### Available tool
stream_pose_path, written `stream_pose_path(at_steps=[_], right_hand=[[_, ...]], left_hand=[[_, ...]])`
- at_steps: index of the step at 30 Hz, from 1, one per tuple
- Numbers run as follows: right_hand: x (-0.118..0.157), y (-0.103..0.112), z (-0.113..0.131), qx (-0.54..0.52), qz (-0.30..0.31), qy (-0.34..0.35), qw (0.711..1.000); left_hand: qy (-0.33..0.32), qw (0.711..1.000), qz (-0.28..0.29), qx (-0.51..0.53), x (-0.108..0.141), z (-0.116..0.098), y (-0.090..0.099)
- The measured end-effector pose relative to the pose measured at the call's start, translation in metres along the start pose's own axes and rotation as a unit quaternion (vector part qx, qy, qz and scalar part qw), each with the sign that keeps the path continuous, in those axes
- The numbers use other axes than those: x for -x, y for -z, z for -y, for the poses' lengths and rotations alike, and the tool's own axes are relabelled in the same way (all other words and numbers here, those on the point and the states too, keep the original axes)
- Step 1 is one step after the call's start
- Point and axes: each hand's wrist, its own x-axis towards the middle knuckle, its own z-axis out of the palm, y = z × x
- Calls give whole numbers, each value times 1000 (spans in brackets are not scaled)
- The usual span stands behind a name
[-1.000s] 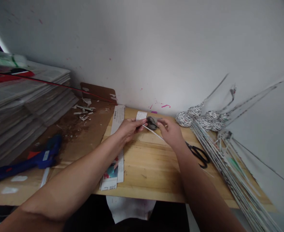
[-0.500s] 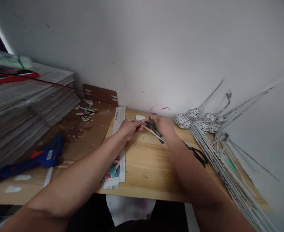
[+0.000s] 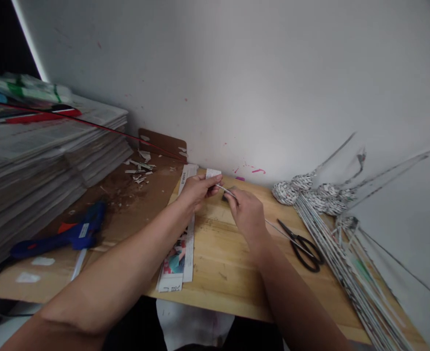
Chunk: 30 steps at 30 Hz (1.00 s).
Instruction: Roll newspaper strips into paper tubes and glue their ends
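My left hand (image 3: pixel 199 191) is closed in a pinch on a narrow printed newspaper strip (image 3: pixel 213 172), whose pale end sticks up above the fingers. A thin, pale rolled-paper rod (image 3: pixel 225 189) runs from those fingertips to my right hand (image 3: pixel 247 209). The right fingers are wrapped round this rod, and its thin tail emerges behind the wrist and reaches over the black scissors (image 3: pixel 305 251). Beneath my left forearm lie stacked paper strips (image 3: pixel 187 253) with print and a colour picture. A small dark patch beside the right fingertips cannot be made out.
A blue glue gun (image 3: pixel 68 239) rests on brown cardboard at the left, near paper scraps (image 3: pixel 142 168) and a tall newspaper stack (image 3: pixel 101 117). Woven paper balls (image 3: pixel 286 193) and a bundle of paper rods (image 3: pixel 332 243) lie on the wooden table (image 3: pixel 222 292) at the right, against the wall.
My right hand has turned and come down slightly, and now wraps the thin rod. The scissors show more fully. The whole view has shifted, so things sit further right.
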Motion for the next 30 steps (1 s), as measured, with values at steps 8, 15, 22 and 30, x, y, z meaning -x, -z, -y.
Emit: stream_pose_path(at_steps=[8,15,22,30], right_hand=[[1,7,7,26,33,4,999],[2,10,5,-54,21,-23,998],[4,7,4,-37,43,-38,998],[2,8,4,-20,60,-22,998]], left_hand=[[31,999,12,7,-2,3,1],[54,998,18,15,-4,2,4],[66,997,25,26,-3,5,3],[64,997,19,30,-2,4,2]])
